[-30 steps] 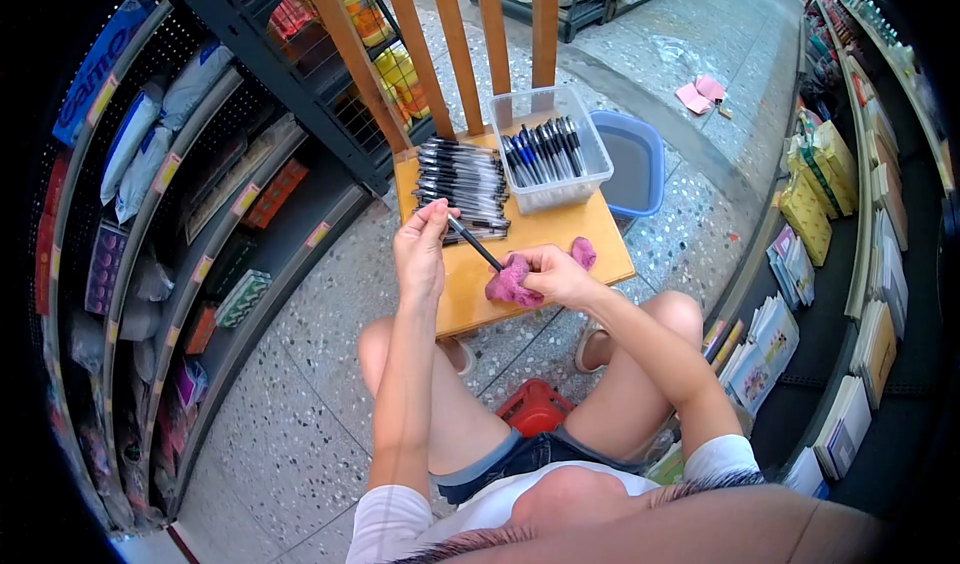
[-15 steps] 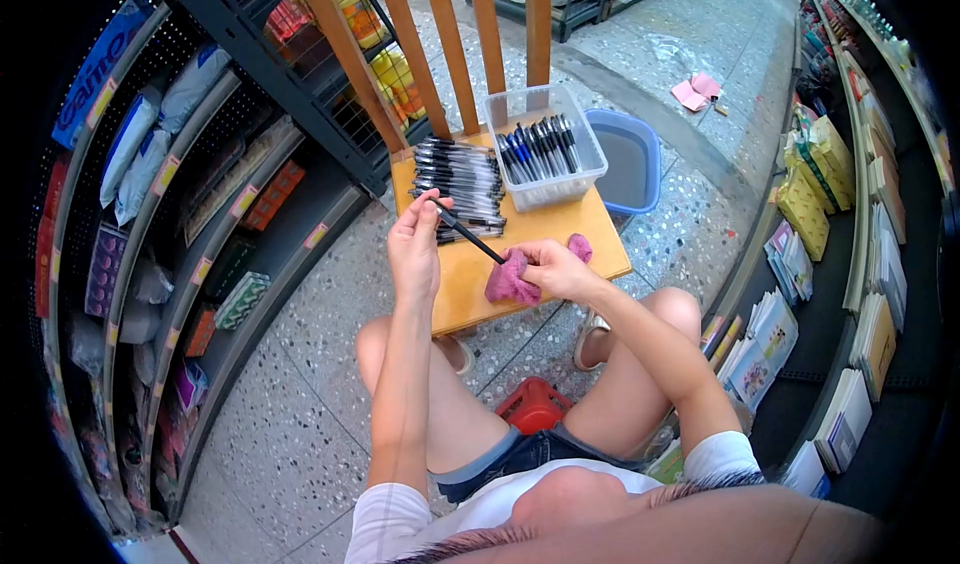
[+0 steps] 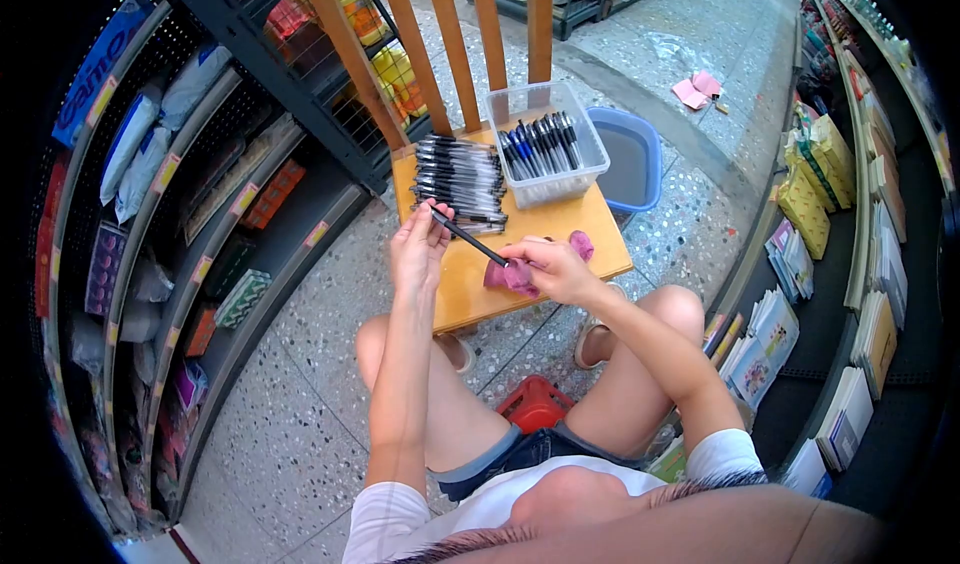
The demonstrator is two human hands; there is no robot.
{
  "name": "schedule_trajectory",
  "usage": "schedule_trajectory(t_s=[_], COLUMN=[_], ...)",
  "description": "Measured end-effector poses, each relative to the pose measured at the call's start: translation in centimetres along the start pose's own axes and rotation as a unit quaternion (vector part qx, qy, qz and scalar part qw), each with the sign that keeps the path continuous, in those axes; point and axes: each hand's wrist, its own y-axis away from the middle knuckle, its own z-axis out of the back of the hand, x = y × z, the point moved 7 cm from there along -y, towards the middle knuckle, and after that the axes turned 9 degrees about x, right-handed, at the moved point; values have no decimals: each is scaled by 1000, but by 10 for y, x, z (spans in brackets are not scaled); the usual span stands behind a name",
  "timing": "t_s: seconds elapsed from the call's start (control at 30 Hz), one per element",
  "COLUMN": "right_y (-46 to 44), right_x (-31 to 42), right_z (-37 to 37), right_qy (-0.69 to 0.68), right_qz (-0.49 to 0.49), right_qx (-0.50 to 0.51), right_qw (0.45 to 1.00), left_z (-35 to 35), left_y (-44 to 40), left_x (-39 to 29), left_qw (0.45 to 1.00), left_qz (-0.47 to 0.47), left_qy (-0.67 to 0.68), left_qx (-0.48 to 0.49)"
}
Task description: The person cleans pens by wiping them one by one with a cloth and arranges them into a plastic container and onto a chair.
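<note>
Between my hands runs a black pen [image 3: 468,235], slanting down to the right above a wooden chair seat [image 3: 462,302]. My left hand [image 3: 418,249] is closed in a pinch on its upper end. With my right hand [image 3: 556,267] I grip a damp-looking pink cloth [image 3: 512,276] around the pen's lower end. Part of the cloth shows past my knuckles. Behind my left hand lies a stack of clear-barrelled, dark-capped pens [image 3: 460,179]. To its right, a clear plastic box [image 3: 566,192] holds several pens standing at a tilt.
A blue basin [image 3: 640,204] of greyish water is on the floor right of the chair. Shelves of packaged goods [image 3: 160,179] curve along the left, and shelves with notebooks [image 3: 765,349] along the right. A red stool [image 3: 535,404] is beneath me. Pink paper [image 3: 697,91] lies farther off.
My left hand has sunk slightly with the pen's upper end. My right hand has shifted a little, and the cloth is bunched differently around the lower end.
</note>
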Motion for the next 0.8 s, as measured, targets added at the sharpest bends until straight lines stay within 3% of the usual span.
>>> schedule_trajectory(t_s=[0.17,0.47,0.57,0.7,0.8], right_y=[-2,3,7,14,18], right_x=[7,-25,-31,-17,-32], right_z=[4,1,-6,-8,-15], right_qy=[2,303,305,387,328], right_qz=[11,7,-14,-16,-38], right_qx=[-13,30,82,76,107], right_qw=[1000,952,949,919,938], left_z=[-6,-15,-17,-20,-21], left_y=[2,3,1,3,2], left_x=[11,-2,-2,-4,-3], left_qw=[999,999,999,999,998], left_qz=[27,-9,-11,-8,-15], left_qy=[-17,-32,-34,-40,-41], left_qx=[24,35,38,33,52])
